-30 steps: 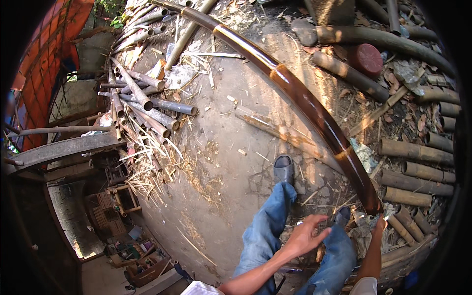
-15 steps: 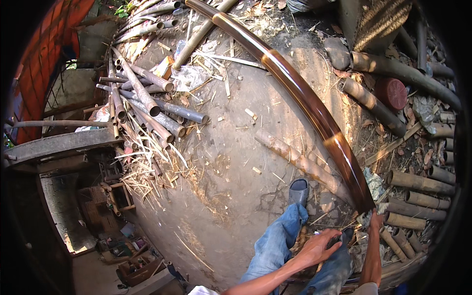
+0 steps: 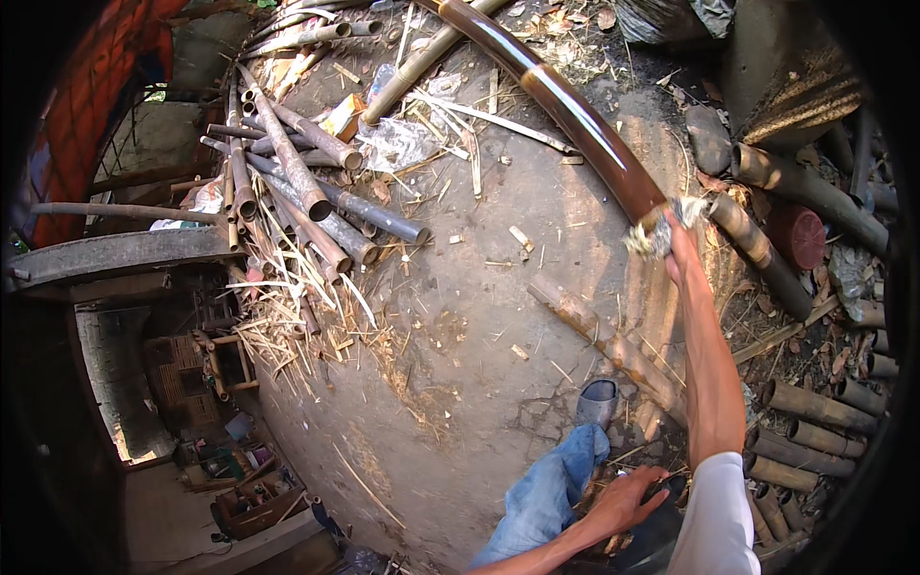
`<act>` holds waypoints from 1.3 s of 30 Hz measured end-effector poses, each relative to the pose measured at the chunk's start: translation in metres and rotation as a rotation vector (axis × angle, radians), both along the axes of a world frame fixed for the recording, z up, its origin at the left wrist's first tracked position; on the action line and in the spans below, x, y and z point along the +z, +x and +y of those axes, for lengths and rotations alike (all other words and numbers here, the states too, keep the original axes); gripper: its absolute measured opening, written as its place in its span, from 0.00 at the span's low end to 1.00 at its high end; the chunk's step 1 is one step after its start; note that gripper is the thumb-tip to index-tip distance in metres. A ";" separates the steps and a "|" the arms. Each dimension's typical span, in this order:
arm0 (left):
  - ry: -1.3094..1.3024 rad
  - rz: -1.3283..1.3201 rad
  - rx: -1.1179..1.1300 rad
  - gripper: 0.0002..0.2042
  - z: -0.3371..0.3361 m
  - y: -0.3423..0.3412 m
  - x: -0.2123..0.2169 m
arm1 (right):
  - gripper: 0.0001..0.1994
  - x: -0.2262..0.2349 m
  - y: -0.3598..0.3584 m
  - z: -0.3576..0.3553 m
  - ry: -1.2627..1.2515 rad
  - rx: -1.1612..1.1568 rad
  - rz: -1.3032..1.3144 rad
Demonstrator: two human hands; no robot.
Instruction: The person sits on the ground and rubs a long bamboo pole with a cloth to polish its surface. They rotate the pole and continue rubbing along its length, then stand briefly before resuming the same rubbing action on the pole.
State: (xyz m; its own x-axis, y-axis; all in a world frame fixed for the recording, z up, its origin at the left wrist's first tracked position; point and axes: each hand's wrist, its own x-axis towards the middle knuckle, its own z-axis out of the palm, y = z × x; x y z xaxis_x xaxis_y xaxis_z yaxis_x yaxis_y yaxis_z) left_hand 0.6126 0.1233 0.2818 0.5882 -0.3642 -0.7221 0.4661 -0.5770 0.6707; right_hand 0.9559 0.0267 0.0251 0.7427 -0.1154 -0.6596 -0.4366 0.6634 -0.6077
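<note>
A long glossy brown bamboo pole [image 3: 565,105] runs from the top centre down toward my legs. My right hand [image 3: 677,251] reaches far up along it, arm stretched out, and presses a pale fibrous wad [image 3: 654,230] against the pole. The pole's lower part is hidden behind my right forearm. My left hand [image 3: 628,498] lies low by my knee in blue jeans [image 3: 551,494], fingers curled over something dark; what it grips is unclear. My grey shoe [image 3: 599,401] rests on the concrete.
A heap of grey bamboo tubes [image 3: 297,182] and straw lies at the left. A rough bamboo length [image 3: 604,340] lies on the cracked concrete floor. Short cut bamboo pieces [image 3: 815,431] and a round reddish lid [image 3: 797,235] sit at the right. A drop-off edges the lower left.
My right hand has slid with the wad from the pole's lower end by my knee far up the pole. My left hand stays by the knee. The view has shifted.
</note>
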 end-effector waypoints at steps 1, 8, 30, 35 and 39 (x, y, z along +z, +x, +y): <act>0.017 0.011 -0.009 0.19 0.003 0.002 -0.001 | 0.24 0.007 0.014 0.015 -0.059 0.043 -0.012; -0.023 -0.073 0.127 0.19 -0.001 0.009 -0.004 | 0.14 0.015 -0.010 0.039 -0.110 0.072 -0.018; -0.221 0.143 0.931 0.14 0.220 0.003 0.066 | 0.28 0.315 -0.402 -0.246 -0.920 -0.240 0.904; 0.376 0.205 1.063 0.08 0.323 -0.078 0.079 | 0.39 0.355 -0.352 -0.202 -1.285 0.396 0.843; 0.462 0.266 1.016 0.07 0.363 -0.147 0.116 | 0.37 0.381 -0.331 -0.162 -1.431 0.573 0.670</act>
